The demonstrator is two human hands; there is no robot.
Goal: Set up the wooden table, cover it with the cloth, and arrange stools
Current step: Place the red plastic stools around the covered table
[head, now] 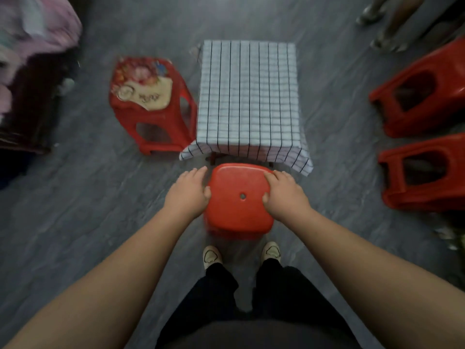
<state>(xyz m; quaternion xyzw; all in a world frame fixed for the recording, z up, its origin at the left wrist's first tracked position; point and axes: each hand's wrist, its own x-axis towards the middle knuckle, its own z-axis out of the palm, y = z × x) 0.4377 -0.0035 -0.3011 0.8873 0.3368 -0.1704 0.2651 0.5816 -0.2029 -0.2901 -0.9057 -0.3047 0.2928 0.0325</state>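
Observation:
A small table stands in the middle of the floor under a white cloth with dark checks (247,96); only a bit of dark wooden leg (213,157) shows below the cloth's near edge. Just in front of it is a plain red plastic stool (239,200) with a small hole in its seat. My left hand (188,192) grips the seat's left edge and my right hand (284,192) grips its right edge. A second red stool with a flowered seat (146,89) stands upright against the table's left side.
Two more red stools (422,96) (425,172) lie on their sides at the right. A dark piece of furniture with pink fabric (32,59) fills the far left. Another person's feet (387,28) stand at the top right. My own shoes (212,256) are behind the held stool.

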